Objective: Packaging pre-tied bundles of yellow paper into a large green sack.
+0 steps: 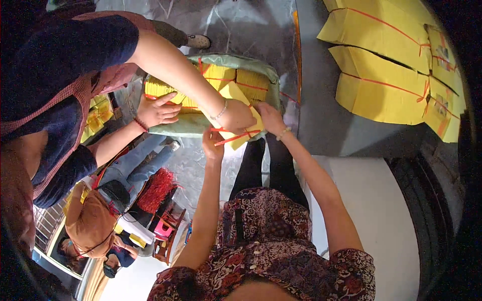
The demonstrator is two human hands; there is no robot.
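In front of me a bundle of yellow paper (pixel 234 93) is tilted over the near edge of a green sack (pixel 275 80). My right hand (pixel 271 119) grips the bundle's right side, the fingertips partly behind it. My left hand (pixel 213 145) is closed at the bundle's lower left, with red string (pixel 232 138) at its fingers; the string crosses the bundle's lower end. A co-worker's hand (pixel 238 116) reaches over from the left and covers the bundle's middle. The co-worker's other hand (pixel 156 109) is spread above the sack's left side.
Packed yellow paper stacks (pixel 252 85) tied with red string fill the sack. Larger yellow bundles (pixel 384 80) are piled at the far right on a grey surface. At lower left are another person in a brown top (pixel 90 226), red shredded material (pixel 156 190) and a small wooden stool (pixel 168 236).
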